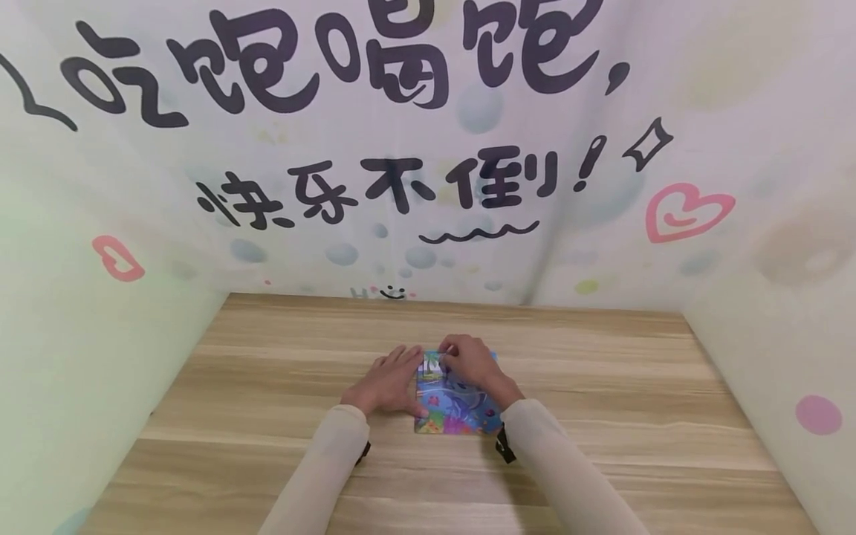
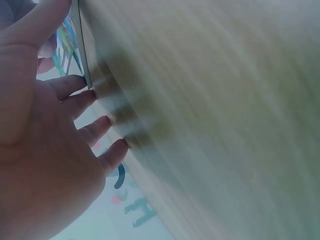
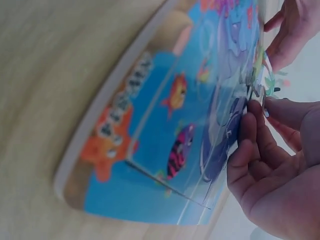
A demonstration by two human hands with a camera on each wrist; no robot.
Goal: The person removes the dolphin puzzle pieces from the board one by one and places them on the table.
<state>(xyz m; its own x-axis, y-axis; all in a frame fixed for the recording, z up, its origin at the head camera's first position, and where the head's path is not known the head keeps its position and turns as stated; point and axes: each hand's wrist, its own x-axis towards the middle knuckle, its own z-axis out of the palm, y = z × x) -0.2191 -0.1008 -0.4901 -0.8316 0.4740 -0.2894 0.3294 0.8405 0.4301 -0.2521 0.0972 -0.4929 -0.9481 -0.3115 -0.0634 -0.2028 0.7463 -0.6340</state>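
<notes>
Puzzle board (image 1: 461,405): flat on wood-grain table (image 1: 602,386), under and between your hands
Board label: pale lettering (image 3: 125,92) beside orange starfish (image 3: 106,142), too blurred to read
Wall (image 1: 334,135) ahead: black writing (image 1: 396,187) reads "吃饱喝饱, 快乐不倒!"
Finish: glossy blue sea scene, rounded corner, pale edge; pink-and-black striped fish (image 3: 180,151), orange fish (image 3: 175,92), palm tree at far left corner
Your left hand (image 1: 391,383): fingers extended along left edge, thumb touching board, no grip
Your right hand (image 1: 471,362): fingers curled, pinching small thin piece (image 3: 264,98) above board's far part
</notes>
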